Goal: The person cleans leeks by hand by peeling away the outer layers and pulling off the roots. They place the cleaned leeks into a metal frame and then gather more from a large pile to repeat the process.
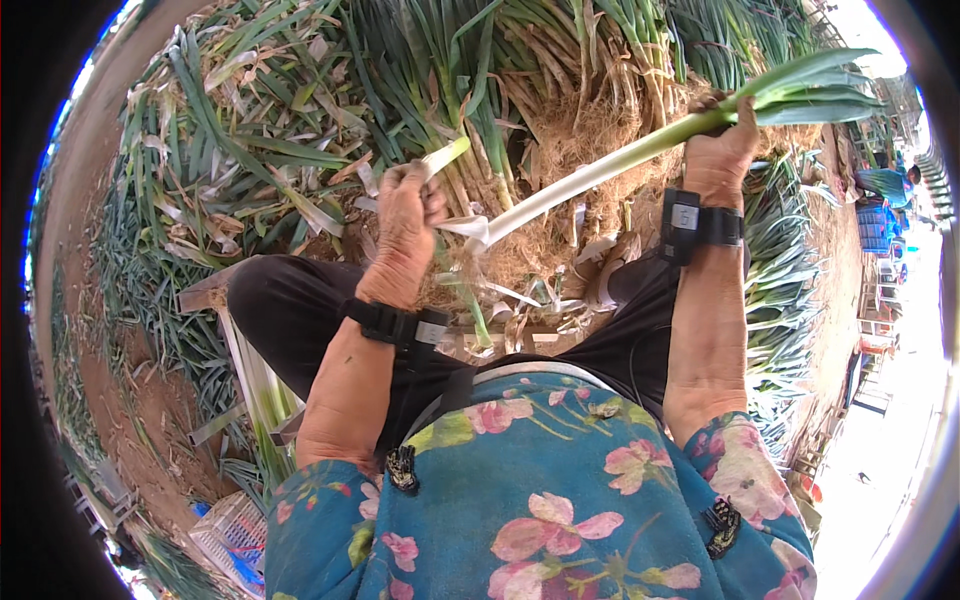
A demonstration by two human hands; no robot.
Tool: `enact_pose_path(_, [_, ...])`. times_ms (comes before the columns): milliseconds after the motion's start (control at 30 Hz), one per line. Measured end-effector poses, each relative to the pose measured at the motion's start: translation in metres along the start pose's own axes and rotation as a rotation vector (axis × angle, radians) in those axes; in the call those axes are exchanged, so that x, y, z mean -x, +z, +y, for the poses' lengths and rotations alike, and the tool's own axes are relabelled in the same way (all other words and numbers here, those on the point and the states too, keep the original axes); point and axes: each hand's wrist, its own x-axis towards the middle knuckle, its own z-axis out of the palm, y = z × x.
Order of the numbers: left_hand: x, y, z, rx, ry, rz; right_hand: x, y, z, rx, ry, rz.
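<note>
My right hand [722, 150] is closed around the upper stalk of a long leek [590, 178]. Its green leaves spread out beyond the hand to the right, and its white root end points down and left toward my lap. In my closed left hand [405, 205] is a pale strip of leaf [448, 153] with a yellow-green tip above the fingers. Another thin whitish peel [465, 227] stretches from beside that hand to the leek's root end. Whether the two pieces are one strip is hidden by the fingers.
Untrimmed leeks [620, 70] with tangled roots lie ahead. A heap of stripped leaves [250, 130] covers the left. Leeks [785, 290] are piled along the right. A white crate [215, 535] stands at lower left; blue crates [876, 230] and another person [912, 174] are far right.
</note>
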Motion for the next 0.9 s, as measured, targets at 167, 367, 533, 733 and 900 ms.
enact_pose_path(167, [-0.036,-0.07,0.011,-0.586,0.391,0.44,-0.029,-0.02,-0.043,-0.107,-0.092,-0.035])
enact_pose_path(367, [-0.047,-0.073,0.017,-1.37,0.464,0.063,-0.026,-0.022,-0.077,-0.112,-0.135,-0.117])
enact_pose_path(533, [0.016,0.076,0.014,-1.191,0.728,-0.36,0.002,-0.001,-0.057,-0.176,-0.047,-0.185])
enact_pose_path(733, [0.034,0.116,-0.014,-0.668,0.308,-0.522,0.013,0.013,-0.041,-0.273,0.052,-0.294])
enact_pose_path(900, [0.033,0.111,-0.02,-0.682,0.292,-0.47,0.019,0.015,-0.035,-0.248,0.054,-0.299])
